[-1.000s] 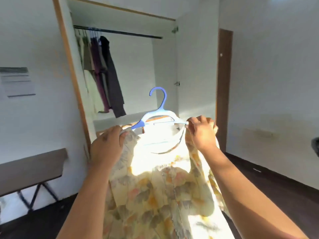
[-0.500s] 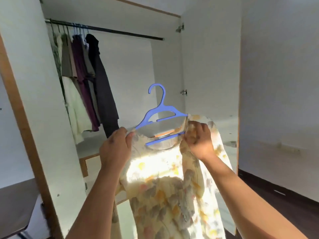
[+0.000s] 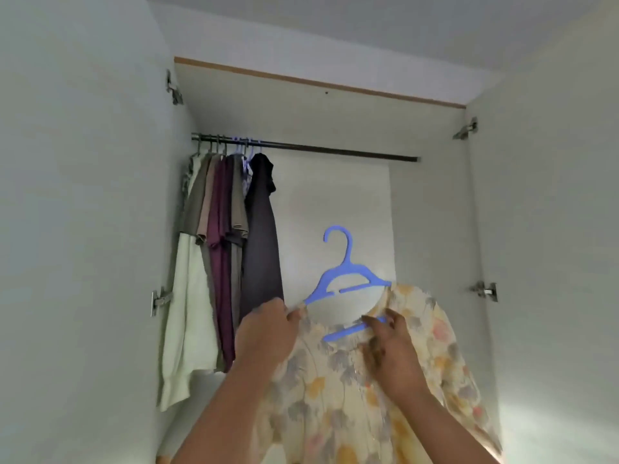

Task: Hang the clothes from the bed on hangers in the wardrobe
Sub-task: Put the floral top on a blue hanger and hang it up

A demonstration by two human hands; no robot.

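Floral garment (image 3: 351,396) on blue hanger (image 3: 348,279), left hand (image 3: 268,333) grip pinching its shoulder, right hand (image 3: 392,349) grip pinching hanger's bar

Your two forearms rise from below the blue hanger (image 3: 348,283), bare from the frame's lower edge up to the wrists; no sleeve, cuff, watch, band or ring shows on either; your left hand (image 3: 264,333), left of the hanger, is ungloved; your right hand (image 3: 390,349), just below the hanger's lower bar, is ungloved too, its nails short and unpainted.

Clothes (image 3: 227,249) hanging at rail's (image 3: 335,150) left end, hanger (image 3: 348,279) below rail, seemingly nearer.
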